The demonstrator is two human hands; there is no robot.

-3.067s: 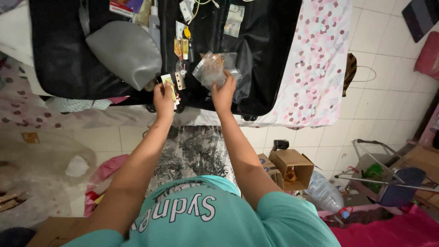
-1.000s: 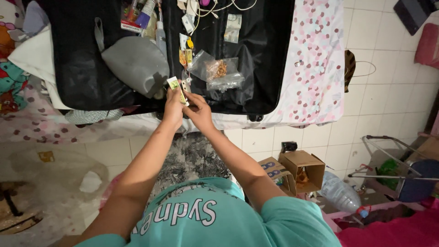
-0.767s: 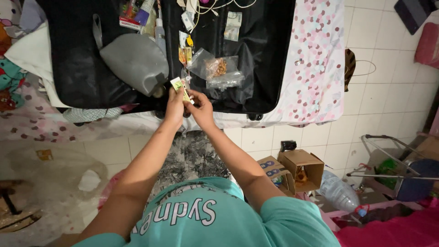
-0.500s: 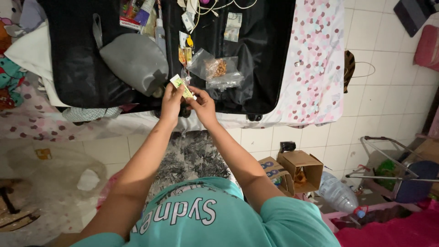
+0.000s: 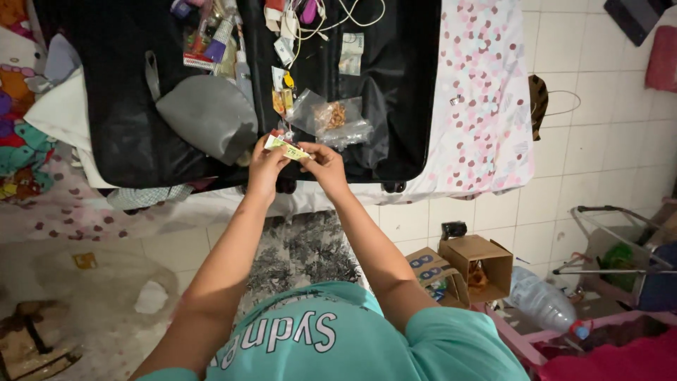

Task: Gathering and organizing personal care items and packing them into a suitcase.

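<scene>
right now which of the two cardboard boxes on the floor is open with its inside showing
The bigger brown cardboard box, farther from the person's arm: its opening faces the camera and something lies inside. The smaller box beside it, with blue marks on its flap, does not show its inside.

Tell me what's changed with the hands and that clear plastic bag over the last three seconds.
The right hand let go of the clear plastic bag, which now lies in the open black suitcase, and moved left to join the left hand on the small yellow-green packet. The grey pouch and cardboard box stayed put.
</scene>
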